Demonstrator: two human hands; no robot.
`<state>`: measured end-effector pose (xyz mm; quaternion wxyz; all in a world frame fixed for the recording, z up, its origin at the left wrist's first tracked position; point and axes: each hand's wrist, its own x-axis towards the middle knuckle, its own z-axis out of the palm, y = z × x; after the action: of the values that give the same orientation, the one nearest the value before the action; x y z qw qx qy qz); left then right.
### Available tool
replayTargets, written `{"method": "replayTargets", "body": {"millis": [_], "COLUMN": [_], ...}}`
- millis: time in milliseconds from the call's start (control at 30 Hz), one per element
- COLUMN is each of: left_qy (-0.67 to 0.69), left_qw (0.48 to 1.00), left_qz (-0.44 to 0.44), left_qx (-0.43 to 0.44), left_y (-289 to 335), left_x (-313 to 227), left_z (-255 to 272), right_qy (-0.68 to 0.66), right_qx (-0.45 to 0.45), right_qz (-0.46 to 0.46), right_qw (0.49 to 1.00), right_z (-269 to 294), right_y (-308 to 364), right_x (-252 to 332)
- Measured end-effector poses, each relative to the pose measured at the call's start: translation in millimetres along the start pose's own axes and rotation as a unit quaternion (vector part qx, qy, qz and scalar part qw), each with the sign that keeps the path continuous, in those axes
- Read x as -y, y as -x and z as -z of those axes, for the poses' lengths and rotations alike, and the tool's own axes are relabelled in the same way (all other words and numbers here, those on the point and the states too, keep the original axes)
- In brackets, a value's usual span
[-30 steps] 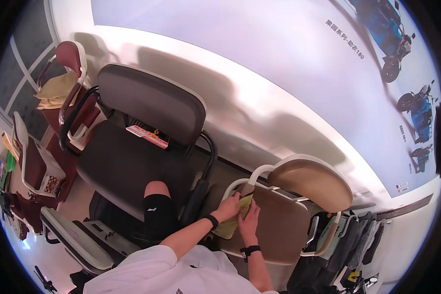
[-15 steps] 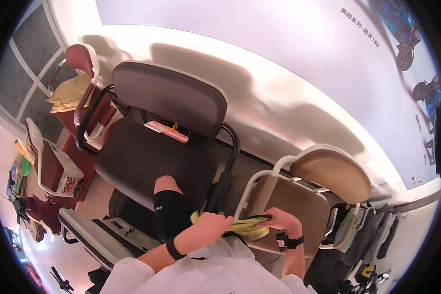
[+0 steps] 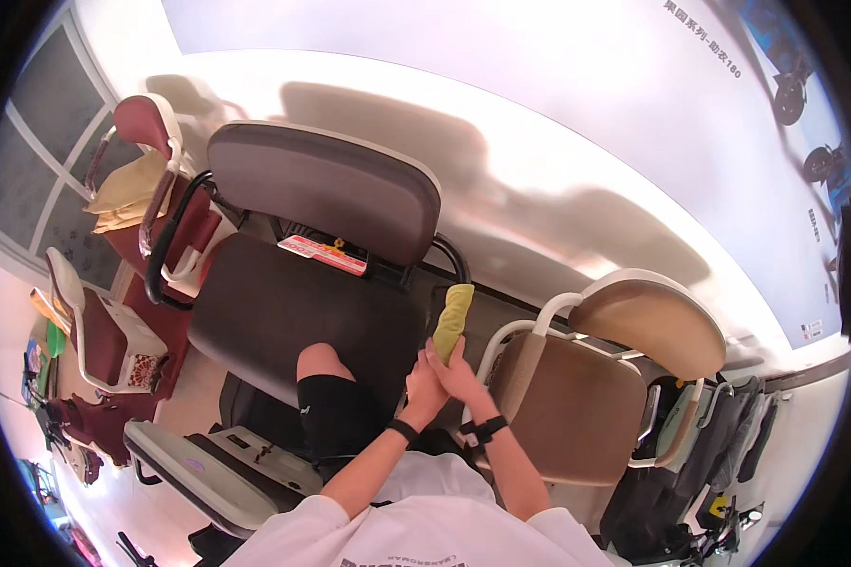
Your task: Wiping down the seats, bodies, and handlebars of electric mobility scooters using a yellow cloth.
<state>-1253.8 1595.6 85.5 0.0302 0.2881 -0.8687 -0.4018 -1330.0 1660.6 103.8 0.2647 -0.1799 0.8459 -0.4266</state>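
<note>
A yellow-green cloth [image 3: 455, 317] lies lengthwise over the right armrest [image 3: 451, 253] of a dark seat [image 3: 293, 302], covering much of its padded front part. At the cloth's near end, my right hand [image 3: 460, 376] is closed around it. My left hand [image 3: 424, 389] presses close against the right one, its fingers curled at the same end of the cloth. The two hands overlap, so part of the grip is hidden. My knee [image 3: 321, 363] rests against the front of the dark seat.
A red and white card [image 3: 323, 253] lies at the seat's back. To the right stands a brown seat [image 3: 563, 406] with white armrests. Red seats [image 3: 147, 123] are at the left, one bearing a tan cushion-like bundle [image 3: 130, 194]. A white vehicle front [image 3: 199, 472] is at lower left.
Both hands have moved up and come together at the right armrest. The cloth, before stretched between them near my lap, now lies along the armrest.
</note>
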Motion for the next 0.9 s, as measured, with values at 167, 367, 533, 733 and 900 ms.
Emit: {"method": "replayTargets", "body": {"millis": [167,367,533,733,900], "left_qy": [0.037,0.037,0.088,0.155,0.165], "left_qw": [0.999,0.999,0.996,0.988,0.986], "left_qz": [-0.003,-0.009,-0.014,0.005,0.001], "left_qx": [0.001,-0.022,-0.025,0.016,0.023], "left_y": [-1.1,-9.5,-35.6,-85.9,-91.5], "left_x": [10.9,-3.6,-3.5,-9.3,-2.8], "left_z": [4.1,15.3,19.4,23.0,27.6], "right_qy": [-0.109,-0.076,0.024,0.155,0.195], "right_qx": [-0.032,-0.027,-0.055,-0.076,0.014], "right_qz": [-0.037,-0.035,-0.003,0.161,0.150], "right_qw": [0.993,0.996,0.998,0.972,0.969], "right_z": [-16.3,-8.2,-1.2,32.1,43.7], "right_y": [-8.1,-58.2,-92.9,-162.2,-221.2], "right_x": [-6.0,-20.5,-23.2,10.6,41.6]}}
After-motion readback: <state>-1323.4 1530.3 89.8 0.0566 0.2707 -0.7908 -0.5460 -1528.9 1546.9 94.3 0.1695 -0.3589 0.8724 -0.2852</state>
